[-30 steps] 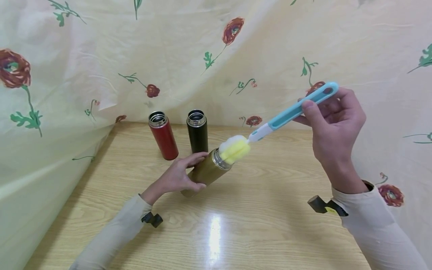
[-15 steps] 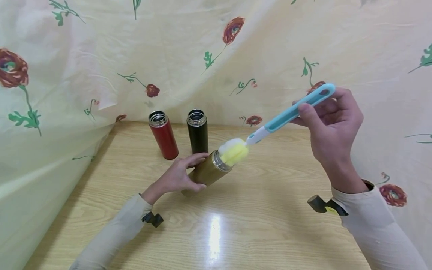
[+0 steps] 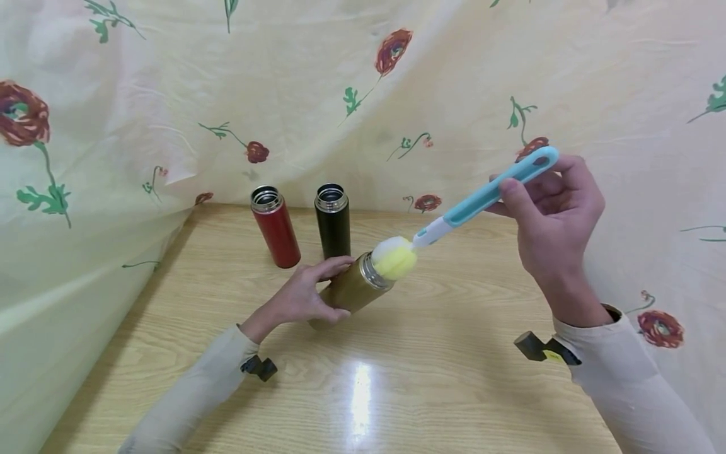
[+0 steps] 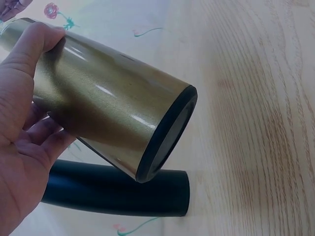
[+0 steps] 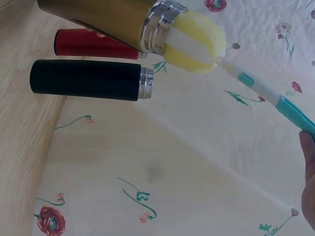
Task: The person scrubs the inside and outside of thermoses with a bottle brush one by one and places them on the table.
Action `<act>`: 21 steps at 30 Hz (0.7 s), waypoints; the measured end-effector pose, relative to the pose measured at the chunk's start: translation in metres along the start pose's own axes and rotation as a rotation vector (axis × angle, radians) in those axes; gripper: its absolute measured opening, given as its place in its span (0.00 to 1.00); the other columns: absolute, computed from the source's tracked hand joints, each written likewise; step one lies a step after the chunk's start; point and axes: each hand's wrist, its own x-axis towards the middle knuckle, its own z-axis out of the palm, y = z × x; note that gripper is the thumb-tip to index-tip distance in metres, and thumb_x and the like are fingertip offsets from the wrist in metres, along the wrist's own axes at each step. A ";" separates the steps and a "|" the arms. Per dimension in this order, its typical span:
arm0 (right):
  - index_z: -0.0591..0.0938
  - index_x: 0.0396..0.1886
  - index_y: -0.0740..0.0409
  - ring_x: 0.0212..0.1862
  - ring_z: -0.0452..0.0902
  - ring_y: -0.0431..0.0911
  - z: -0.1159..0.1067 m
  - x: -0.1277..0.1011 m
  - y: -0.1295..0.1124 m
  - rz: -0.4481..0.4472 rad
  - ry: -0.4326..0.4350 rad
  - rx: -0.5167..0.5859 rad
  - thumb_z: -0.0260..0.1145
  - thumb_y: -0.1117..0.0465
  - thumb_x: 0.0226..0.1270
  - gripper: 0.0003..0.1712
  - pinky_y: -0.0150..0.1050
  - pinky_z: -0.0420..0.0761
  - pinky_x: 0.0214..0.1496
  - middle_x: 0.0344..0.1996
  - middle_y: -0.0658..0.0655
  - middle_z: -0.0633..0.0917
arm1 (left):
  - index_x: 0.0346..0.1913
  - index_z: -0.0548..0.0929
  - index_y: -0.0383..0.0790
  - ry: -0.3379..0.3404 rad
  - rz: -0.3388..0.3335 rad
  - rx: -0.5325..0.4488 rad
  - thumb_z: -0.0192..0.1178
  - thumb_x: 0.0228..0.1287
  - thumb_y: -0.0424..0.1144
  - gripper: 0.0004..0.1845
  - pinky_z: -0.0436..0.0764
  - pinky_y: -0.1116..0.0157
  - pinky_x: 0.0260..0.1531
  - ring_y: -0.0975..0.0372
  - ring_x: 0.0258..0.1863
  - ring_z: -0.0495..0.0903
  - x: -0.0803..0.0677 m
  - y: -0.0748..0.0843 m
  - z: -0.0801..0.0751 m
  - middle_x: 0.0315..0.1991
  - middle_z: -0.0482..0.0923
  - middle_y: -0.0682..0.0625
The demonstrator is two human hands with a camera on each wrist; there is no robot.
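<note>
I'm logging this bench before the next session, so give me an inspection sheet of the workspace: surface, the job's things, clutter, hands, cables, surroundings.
Surface: wooden table, bare wood with a glare patch.
Job's things: gold flask tilted, open mouth up and to the right; sponge brush with its yellow head partly in the mouth, blue handle rising to the right.
Clutter: red flask and black flask upright, open, behind the gold one.
Hands: left hand grips the gold flask's body; right hand holds the handle's end.
Cables: nothing seen.
Surroundings: cream flowered cloth hung behind and at both sides.
</note>
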 end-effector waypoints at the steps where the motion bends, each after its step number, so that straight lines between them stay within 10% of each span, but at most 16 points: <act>1: 0.77 0.42 0.80 0.29 0.88 0.53 0.000 -0.001 0.000 -0.002 -0.005 -0.007 0.67 0.84 0.56 0.14 0.45 0.88 0.32 0.30 0.67 0.87 | 0.71 0.71 0.35 0.000 0.002 0.005 0.80 0.45 0.32 0.46 0.79 0.53 0.62 0.50 0.62 0.81 0.000 0.000 0.000 0.64 0.79 0.40; 21: 0.77 0.42 0.79 0.31 0.89 0.51 0.000 -0.010 0.005 -0.021 -0.060 -0.032 0.68 0.83 0.56 0.14 0.42 0.89 0.35 0.30 0.66 0.89 | 0.72 0.71 0.37 -0.004 -0.008 0.035 0.80 0.46 0.33 0.46 0.80 0.51 0.61 0.50 0.61 0.81 0.000 -0.001 0.001 0.64 0.79 0.41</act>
